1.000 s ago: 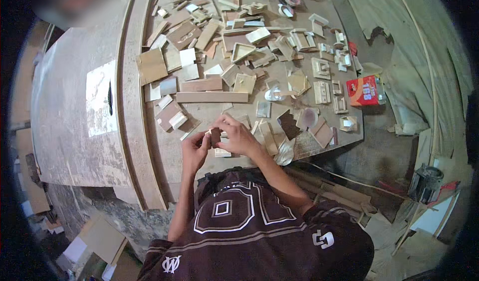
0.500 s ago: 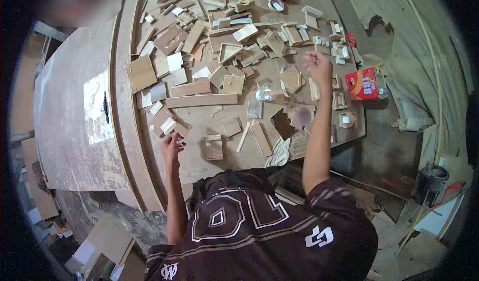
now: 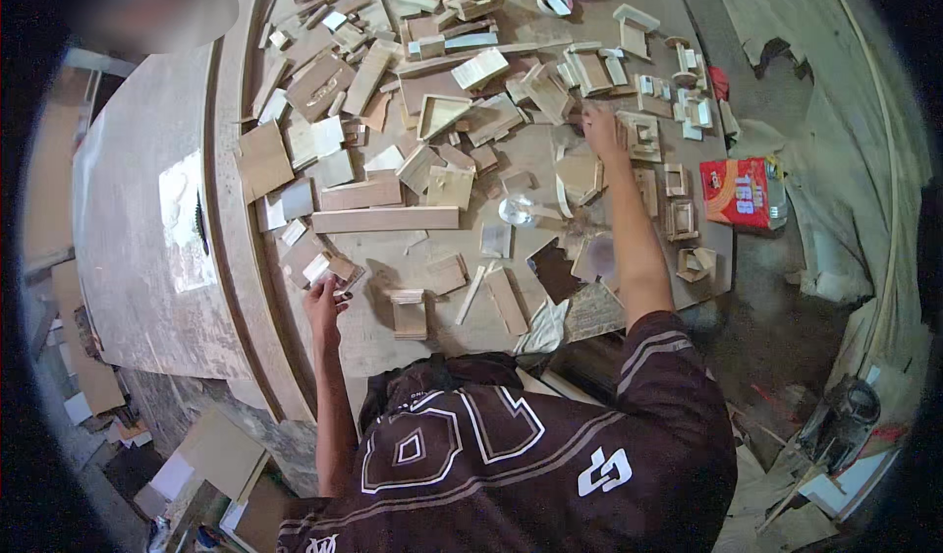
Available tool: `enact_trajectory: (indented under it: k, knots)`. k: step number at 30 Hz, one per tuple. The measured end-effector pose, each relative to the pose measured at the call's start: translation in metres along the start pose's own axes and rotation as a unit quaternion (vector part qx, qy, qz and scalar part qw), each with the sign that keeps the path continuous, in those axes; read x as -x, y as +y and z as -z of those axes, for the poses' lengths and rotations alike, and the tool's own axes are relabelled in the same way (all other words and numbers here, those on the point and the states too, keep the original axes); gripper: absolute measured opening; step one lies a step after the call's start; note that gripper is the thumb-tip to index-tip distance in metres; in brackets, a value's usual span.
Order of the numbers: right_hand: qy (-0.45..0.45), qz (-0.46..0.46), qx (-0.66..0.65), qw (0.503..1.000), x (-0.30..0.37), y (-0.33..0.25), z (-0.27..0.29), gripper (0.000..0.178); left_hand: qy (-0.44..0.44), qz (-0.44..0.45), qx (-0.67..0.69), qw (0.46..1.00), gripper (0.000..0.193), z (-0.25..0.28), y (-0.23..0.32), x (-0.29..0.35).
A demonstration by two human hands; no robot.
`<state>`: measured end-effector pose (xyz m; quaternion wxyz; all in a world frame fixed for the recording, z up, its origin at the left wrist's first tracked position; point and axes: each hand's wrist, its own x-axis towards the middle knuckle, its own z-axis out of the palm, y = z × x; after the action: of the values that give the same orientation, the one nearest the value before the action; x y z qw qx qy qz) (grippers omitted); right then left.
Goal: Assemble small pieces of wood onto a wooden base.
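Observation:
My left hand (image 3: 324,307) is at the near left of the table, its thumb and fingers closed at the edge of a small light-wood piece (image 3: 344,269) with a white piece (image 3: 316,267) beside it. The fingertips' exact hold is partly hidden. Over the right side of the board reaches my right hand (image 3: 603,131), fingers bent and loosely apart, with nothing visible in them. Below it lies a many-sided wooden piece (image 3: 578,175). A small wooden frame (image 3: 643,137) is just to its right, and stacked wooden blocks (image 3: 546,96) are at its upper left.
Wood offcuts cover the tabletop, among them a long strip (image 3: 388,220) and a shallow tray (image 3: 443,116). A clear plastic bag (image 3: 516,211) lies mid-table. Beyond the right edge is a red package (image 3: 737,192). Long rails (image 3: 257,288) run along the left.
My right hand has moved left and lowered toward the wooden pieces. My left hand has come up against the small wooden piece. The whole view has shifted slightly.

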<state>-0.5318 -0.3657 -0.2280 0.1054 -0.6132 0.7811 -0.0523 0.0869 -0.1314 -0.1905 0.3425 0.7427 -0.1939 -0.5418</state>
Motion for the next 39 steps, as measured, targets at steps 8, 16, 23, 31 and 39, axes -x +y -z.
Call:
enact_trajectory:
  k: [8, 16, 23, 31, 39]
  knots:
    - [-0.048, 0.115, 0.049, 0.991, 0.017, -0.008, 0.069, 0.026, 0.010, 0.012, -0.023, 1.000, 0.026, -0.008, 0.001, -0.008]
    - [-0.128, 0.019, -0.055, 0.990, 0.091, -0.008, 0.196, 0.026, -0.042, -0.003, 0.007, 0.999, 0.028, -0.001, 0.009, -0.009]
    - [-0.165, 0.081, -0.248, 0.951, 0.262, -0.148, 0.283, 0.017, 0.000, -0.094, 0.003, 0.996, 0.027, 0.029, 0.011, 0.031]
    - [-0.319, 0.109, -0.354, 0.872, 0.367, -0.233, 0.063, 0.023, -0.141, -0.014, -0.009, 0.990, 0.030, 0.048, -0.034, 0.076]
    - [-0.303, 0.010, -0.385, 0.872, 0.395, -0.216, -0.050, 0.022, -0.202, -0.036, -0.046, 0.978, 0.038, 0.033, -0.054, 0.064]
